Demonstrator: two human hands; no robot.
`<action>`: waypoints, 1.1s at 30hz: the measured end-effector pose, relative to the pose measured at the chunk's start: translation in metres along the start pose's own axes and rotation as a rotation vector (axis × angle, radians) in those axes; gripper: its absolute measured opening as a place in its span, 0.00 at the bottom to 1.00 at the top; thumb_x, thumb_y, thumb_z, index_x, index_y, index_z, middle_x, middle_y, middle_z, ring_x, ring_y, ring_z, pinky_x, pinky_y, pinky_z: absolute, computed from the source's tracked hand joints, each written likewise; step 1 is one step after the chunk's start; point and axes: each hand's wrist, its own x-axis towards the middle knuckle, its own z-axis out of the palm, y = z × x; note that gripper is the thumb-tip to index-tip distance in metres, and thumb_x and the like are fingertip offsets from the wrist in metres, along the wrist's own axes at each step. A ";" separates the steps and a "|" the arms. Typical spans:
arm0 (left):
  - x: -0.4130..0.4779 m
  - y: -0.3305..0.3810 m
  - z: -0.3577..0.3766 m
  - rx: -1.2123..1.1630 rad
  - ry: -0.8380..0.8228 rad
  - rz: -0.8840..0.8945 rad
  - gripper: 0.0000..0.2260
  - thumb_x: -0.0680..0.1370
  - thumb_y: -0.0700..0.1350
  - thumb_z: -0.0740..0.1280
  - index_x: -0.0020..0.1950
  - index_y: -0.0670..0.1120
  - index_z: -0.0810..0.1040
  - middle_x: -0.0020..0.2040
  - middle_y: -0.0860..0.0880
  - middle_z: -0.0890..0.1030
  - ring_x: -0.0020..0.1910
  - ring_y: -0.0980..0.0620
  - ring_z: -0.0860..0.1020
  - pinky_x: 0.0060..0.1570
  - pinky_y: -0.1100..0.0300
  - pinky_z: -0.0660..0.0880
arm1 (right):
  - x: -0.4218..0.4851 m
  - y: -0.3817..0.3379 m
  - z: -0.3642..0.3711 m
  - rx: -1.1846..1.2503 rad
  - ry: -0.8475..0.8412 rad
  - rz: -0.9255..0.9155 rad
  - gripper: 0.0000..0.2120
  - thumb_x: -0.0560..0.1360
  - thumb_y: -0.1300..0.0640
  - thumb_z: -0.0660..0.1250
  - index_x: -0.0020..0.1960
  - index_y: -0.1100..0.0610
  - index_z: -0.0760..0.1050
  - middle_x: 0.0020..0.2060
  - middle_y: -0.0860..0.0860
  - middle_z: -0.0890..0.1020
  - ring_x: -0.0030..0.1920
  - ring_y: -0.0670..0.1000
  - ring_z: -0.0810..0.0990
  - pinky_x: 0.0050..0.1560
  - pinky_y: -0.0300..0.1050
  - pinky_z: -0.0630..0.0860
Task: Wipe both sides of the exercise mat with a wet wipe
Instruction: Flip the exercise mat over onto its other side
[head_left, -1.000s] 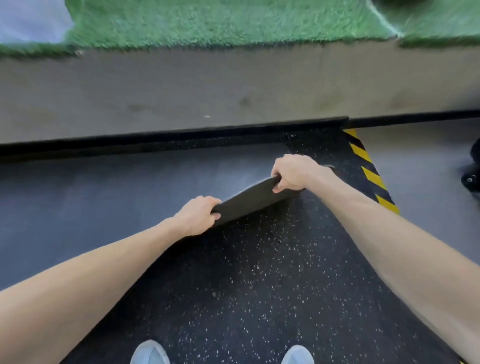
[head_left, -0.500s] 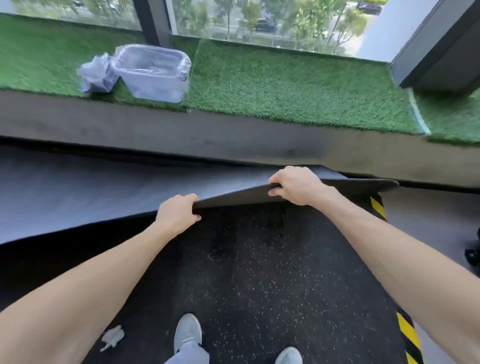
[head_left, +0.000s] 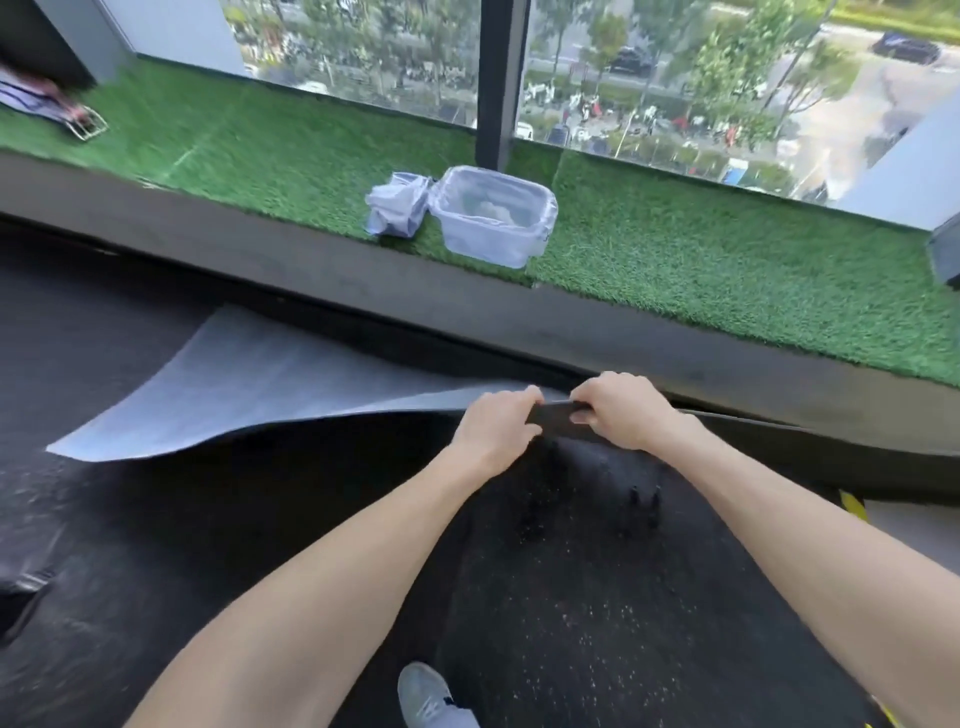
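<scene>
Gripped at its edge by the left hand (head_left: 493, 431) and right hand (head_left: 623, 410) side by side, the exercise mat (head_left: 260, 395), lifted off the floor (head_left: 597, 597) toward 9 o'clock, is judged mid-flip; laying it over is called for next.

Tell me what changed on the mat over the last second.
The exercise mat edge has been lifted further off the speckled floor, its left portion now peeling up too. The left hand and right hand slid closer together along that edge. Unchanged: both hands' grip on the edge; the lined bin on the turf.
</scene>
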 end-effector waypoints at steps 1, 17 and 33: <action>-0.006 -0.022 -0.008 0.048 0.008 -0.012 0.18 0.79 0.49 0.70 0.67 0.49 0.74 0.59 0.46 0.82 0.59 0.43 0.79 0.58 0.48 0.74 | 0.001 0.007 -0.010 0.035 -0.018 -0.004 0.07 0.79 0.48 0.65 0.52 0.50 0.78 0.50 0.52 0.81 0.54 0.59 0.79 0.49 0.50 0.74; -0.042 -0.219 0.019 -0.017 -0.330 -0.576 0.22 0.77 0.34 0.58 0.67 0.53 0.73 0.64 0.47 0.76 0.55 0.46 0.76 0.56 0.54 0.75 | -0.023 0.052 -0.051 0.257 -0.126 0.067 0.16 0.80 0.48 0.66 0.61 0.57 0.80 0.60 0.52 0.80 0.63 0.53 0.75 0.56 0.37 0.64; -0.062 -0.189 0.029 -0.399 0.233 -0.421 0.05 0.83 0.47 0.63 0.48 0.50 0.76 0.44 0.48 0.80 0.44 0.49 0.76 0.42 0.58 0.69 | -0.076 0.098 0.029 0.125 -0.126 0.250 0.12 0.80 0.45 0.64 0.62 0.44 0.75 0.60 0.51 0.80 0.61 0.55 0.76 0.56 0.49 0.73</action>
